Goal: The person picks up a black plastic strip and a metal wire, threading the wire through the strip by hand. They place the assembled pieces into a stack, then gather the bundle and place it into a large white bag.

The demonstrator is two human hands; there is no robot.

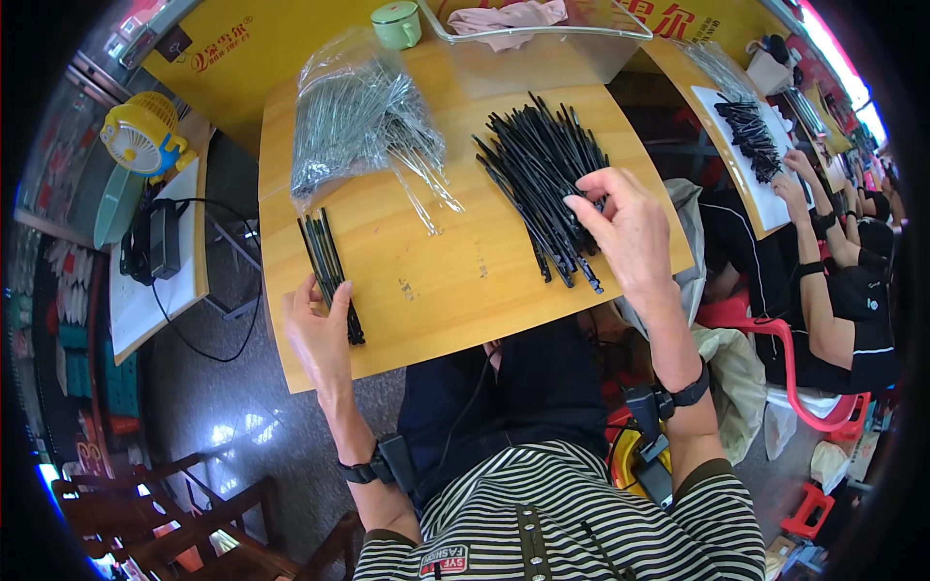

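Note:
My left hand (pixel 320 324) is closed, thumb and fingers around the lower part of a small bundle of thin black sticks (pixel 318 244). The bundle lies slanted at the left side of the wooden table (pixel 441 315). On the right, a large loose pile of similar black sticks (pixel 538 165) is heaped. My right hand (pixel 630 228) is over the pile's right edge, its thumb and forefinger bent toward each other at the sticks. What lies between those fingertips is too small to make out. Several sticks have a small shaped piece at the near end.
A clear plastic bag (pixel 354 126) spills thin clear sticks at the back left. Behind stand a green lidded mug (pixel 396 26) and a clear bin (pixel 542 68) with pink cloth. A yellow fan (pixel 145 136) is left. Co-workers' hands (pixel 796 184) work at a right-hand table.

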